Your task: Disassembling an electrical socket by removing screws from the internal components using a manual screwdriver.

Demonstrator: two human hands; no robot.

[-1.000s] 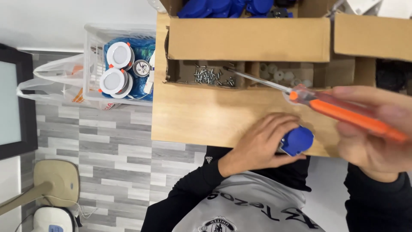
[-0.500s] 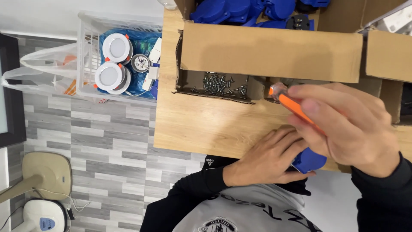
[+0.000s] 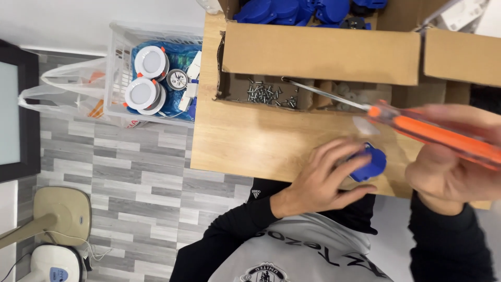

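My left hand (image 3: pixel 323 180) rests on a small blue plastic part (image 3: pixel 371 163) near the front edge of the wooden table (image 3: pixel 250 141), fingers curled around it. At the right, my right hand (image 3: pixel 454 167) grips an orange-handled screwdriver (image 3: pixel 417 128). Its thin metal shaft slants up and left, and the tip reaches into a low cardboard tray beside a heap of small screws (image 3: pixel 266 94).
A tall cardboard box (image 3: pixel 318 52) behind the tray holds several blue parts (image 3: pixel 282 10). Left of the table stands a white basket (image 3: pixel 117 42) with round white lamps (image 3: pixel 150 61), and a plastic bag (image 3: pixel 62 89) lies beside it. A black-framed panel (image 3: pixel 15 109) is at far left.
My right hand, which had swung in over the table above my left hand, has drawn back to the right. The screwdriver tip now lies by the screws. My left hand stays on the blue part.
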